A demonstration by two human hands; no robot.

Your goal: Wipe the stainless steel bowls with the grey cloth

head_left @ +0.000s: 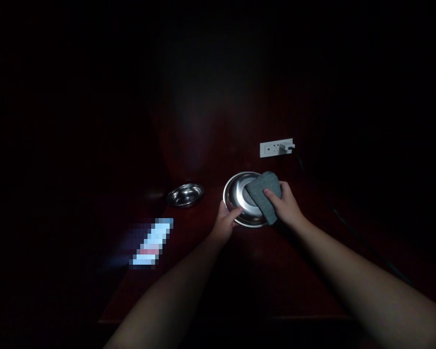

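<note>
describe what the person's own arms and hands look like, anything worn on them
Both the left hand and the right hand are bare, without gloves. The left forearm and right forearm show no sleeves, watch or bracelet, and no markings stand out in the dim light. Most fingers are hidden, so rings can't be ruled out.

The supporting surface is a dark red tabletop (276, 286), dimly lit, its front edge and left front corner visible; the right side is lost in shadow. A shallow, shiny metal dish (186, 195) rests upright towards the back left, open side up. Nearer the front, along the left edge, lies a bright, slanted oblong (154, 242), obscured by pixelation; its identity cannot be determined. Dish and oblong are apart.
</note>
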